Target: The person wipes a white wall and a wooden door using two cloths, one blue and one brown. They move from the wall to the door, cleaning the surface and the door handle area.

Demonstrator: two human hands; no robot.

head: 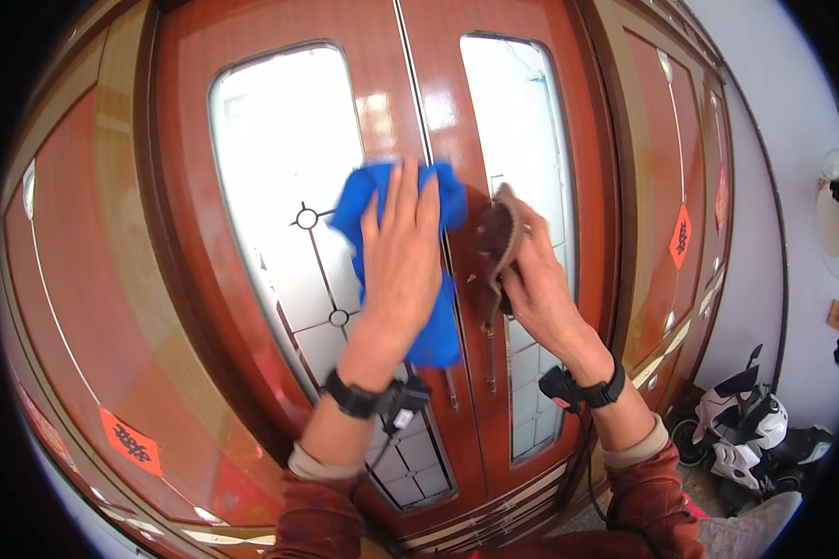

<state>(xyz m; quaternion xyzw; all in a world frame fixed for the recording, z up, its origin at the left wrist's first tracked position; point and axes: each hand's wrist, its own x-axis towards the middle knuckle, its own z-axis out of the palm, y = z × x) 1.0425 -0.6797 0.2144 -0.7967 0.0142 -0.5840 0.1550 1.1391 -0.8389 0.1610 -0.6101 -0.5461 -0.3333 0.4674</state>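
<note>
My left hand [402, 279] lies over a blue cloth [437, 342], pressing it against a reddish-brown wooden double door near the centre seam. The cloth shows around my fingers and below my palm. In my right hand [545, 297] is a bunched brown cloth [503, 230], blurred, in front of the right door leaf [440, 70]. The left door leaf [182, 84] has a frosted glass panel [287, 133] with dark line patterns; a narrower-looking glass panel [510, 91] sits in the right leaf. Slim metal handles [491, 356] hang low beside the seam.
Glossy wooden panels [77, 230] flank the doors, with red paper decorations [681, 236] bearing writing. A white-and-black motorcycle-like vehicle [741, 426] stands at lower right. A pale hat [832, 202] hangs on the wall. A black cable [587, 468] trails from my right wrist device.
</note>
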